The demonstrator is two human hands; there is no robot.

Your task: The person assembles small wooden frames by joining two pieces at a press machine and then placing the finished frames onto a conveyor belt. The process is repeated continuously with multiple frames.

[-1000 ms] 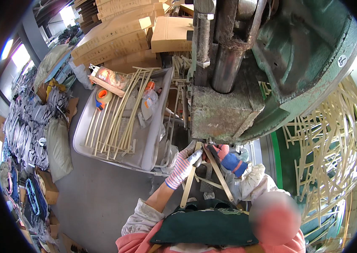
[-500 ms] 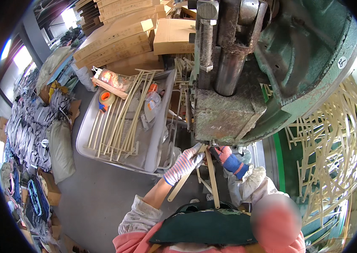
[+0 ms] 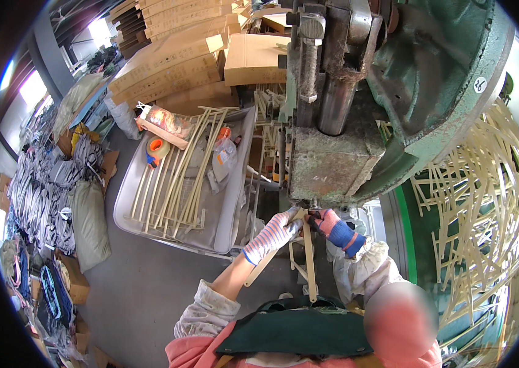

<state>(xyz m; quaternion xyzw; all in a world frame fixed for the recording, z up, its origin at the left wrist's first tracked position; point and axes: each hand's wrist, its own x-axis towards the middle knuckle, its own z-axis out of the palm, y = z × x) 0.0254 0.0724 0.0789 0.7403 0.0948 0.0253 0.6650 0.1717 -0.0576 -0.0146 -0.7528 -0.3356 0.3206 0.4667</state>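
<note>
My left hand (image 3: 276,235), in a white glove with coloured stripes, is closed around the upper part of a flat cream-coloured strip (image 3: 262,270) that slants down to the left. A second cream strip (image 3: 310,264) with rounded end hangs almost straight down toward my lap; the two come together at the top, between my hands. My right hand (image 3: 338,232), in a red and blue glove with dark fingertips, is closed right beside that meeting point. What its fingers pinch is hidden. Both hands work just below the heavy block (image 3: 336,165) of a green press (image 3: 437,92).
Left of the press stands a grey tub (image 3: 219,236) holding long cream strips, a tape roll (image 3: 157,147) and a plastic bag. Cardboard boxes (image 3: 256,58) are stacked behind. Many cream strips (image 3: 480,202) pile up at right. Grey bundles (image 3: 57,178) lie far left.
The view has shifted slightly, so the press and tub sit a little further right. Both hands stay at the top of the strips, with the right fingers slightly repositioned.
</note>
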